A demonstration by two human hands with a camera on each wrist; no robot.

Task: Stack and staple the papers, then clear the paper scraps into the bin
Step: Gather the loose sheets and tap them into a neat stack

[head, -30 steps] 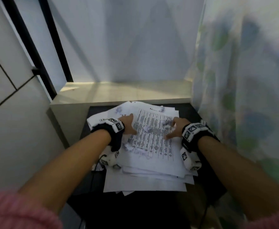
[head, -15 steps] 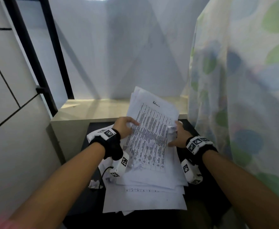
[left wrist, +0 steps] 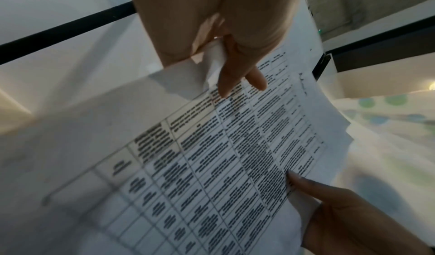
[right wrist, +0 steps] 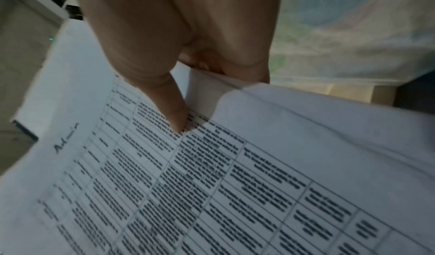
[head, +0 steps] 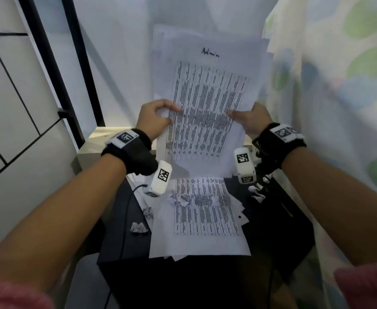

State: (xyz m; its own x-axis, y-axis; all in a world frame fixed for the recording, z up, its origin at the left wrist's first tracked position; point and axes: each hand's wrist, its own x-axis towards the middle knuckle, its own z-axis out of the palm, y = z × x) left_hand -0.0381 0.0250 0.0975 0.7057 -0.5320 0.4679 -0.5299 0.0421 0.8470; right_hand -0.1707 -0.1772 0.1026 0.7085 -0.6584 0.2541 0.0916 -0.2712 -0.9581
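A sheaf of printed papers [head: 207, 94] stands nearly upright above the black table [head: 272, 221], a table of text on its front sheet [left wrist: 223, 156] [right wrist: 188, 184]. My left hand [head: 156, 117] pinches its left edge, thumb on the front [left wrist: 235, 78]. At the right edge my right hand [head: 247, 121] pinches it too, thumb [right wrist: 174, 114] pressed on the print. More printed sheets [head: 200, 217] lie flat on the table below. Crumpled paper scraps [head: 183, 200] rest on those sheets, and others [head: 138, 227] lie on the table to their left. No stapler or bin is in view.
A pale ledge [head: 102, 137] runs behind the table. A tiled wall with black bars [head: 49, 63] stands on the left. A flowered curtain [head: 339, 85] hangs close on the right. A black cable [head: 125, 219] trails over the table's left side.
Both hands went from resting on the pile to gripping its top sheets and raising them upright. Scraps that lay on those sheets now sit on the sheets left below.
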